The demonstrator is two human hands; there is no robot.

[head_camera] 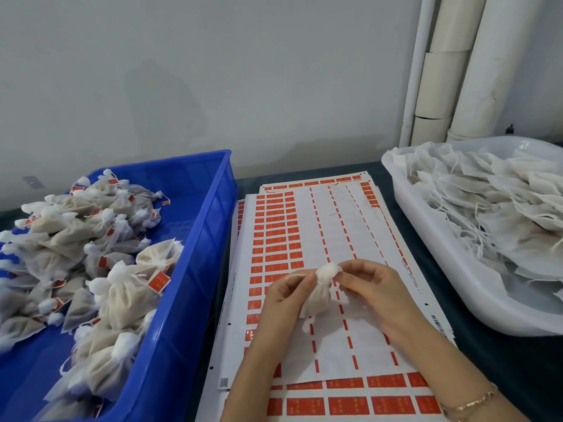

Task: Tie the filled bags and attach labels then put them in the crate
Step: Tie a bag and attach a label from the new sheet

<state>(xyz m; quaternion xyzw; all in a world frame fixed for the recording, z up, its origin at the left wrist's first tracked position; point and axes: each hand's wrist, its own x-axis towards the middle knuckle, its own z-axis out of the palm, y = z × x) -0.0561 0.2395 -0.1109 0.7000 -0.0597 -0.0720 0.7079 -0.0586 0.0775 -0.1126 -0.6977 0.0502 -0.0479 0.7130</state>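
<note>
small filled bag (315, 295) pinched at its neck, between fingers (307, 280) of both hands

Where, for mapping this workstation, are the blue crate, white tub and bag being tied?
blue crate (213, 208), head view, bare right wall.
white tub (464, 269), head view, near rim.
bag being tied (313, 300), head view, filled body.

The blue crate (198, 269) runs off the left and bottom edges, white tub (451, 278) off the right; print on the red labels (275, 231) too small to read, label sheets (350, 354) clipped below
</note>
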